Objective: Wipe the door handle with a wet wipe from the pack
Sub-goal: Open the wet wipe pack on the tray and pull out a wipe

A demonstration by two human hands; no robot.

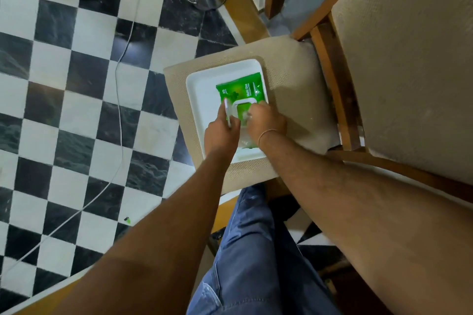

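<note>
right hand point(266, 123) pinching a wet wipe point(246, 115) at the pack point(240, 89) opening, just under my fingertips | left hand point(220, 133) beside it pinning the flip lid point(227, 112) back | I'd say wipe's limp, damp, tears easily, grab the poking-up corner | pack's light, might lift off the tray point(202, 89)

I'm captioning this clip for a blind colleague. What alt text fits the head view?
A person's left hand holds open the white flip lid of a green wet-wipe pack while the right hand pinches a wipe at its opening. The pack lies in a white rectangular tray on a beige cushioned chair.
</note>
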